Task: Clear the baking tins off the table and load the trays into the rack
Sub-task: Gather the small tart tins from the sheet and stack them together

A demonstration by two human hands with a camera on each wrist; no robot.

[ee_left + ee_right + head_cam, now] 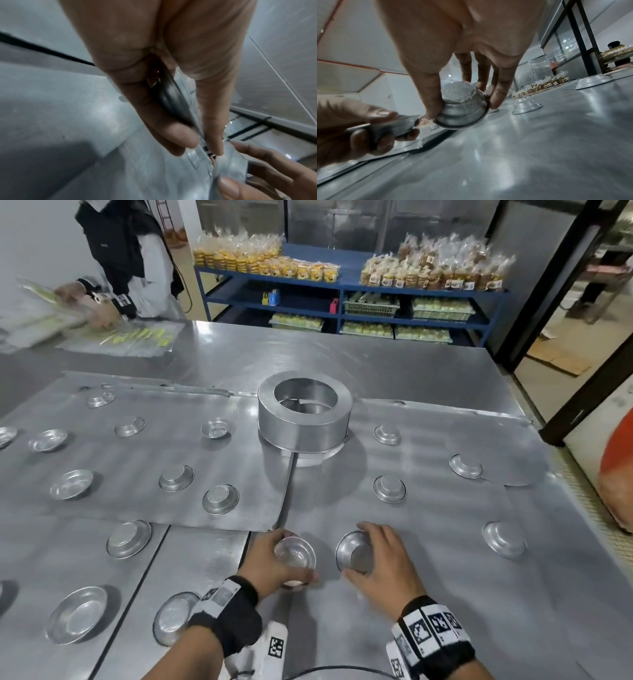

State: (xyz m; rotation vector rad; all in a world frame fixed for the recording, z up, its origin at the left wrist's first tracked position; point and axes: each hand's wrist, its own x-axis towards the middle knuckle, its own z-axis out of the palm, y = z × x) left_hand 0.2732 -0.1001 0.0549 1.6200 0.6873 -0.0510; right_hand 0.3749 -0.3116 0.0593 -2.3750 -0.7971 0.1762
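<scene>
Both hands are busy at the near edge of the table — the left hand [265,559] has its fingers and thumb curled round a small tin [295,553], and the right hand [380,563] pinches a second tin [354,551] by its rim, tilted just clear of the right-hand tray [445,559]. More tins [389,488] lie scattered over the flat trays — a big ring mould [305,414] stands further back.

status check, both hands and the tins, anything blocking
Left hand grips one small tin; right hand pinches another tin, tilted. Many tins still scattered on the trays. Large ring mould sits mid-table, not blocking.
</scene>
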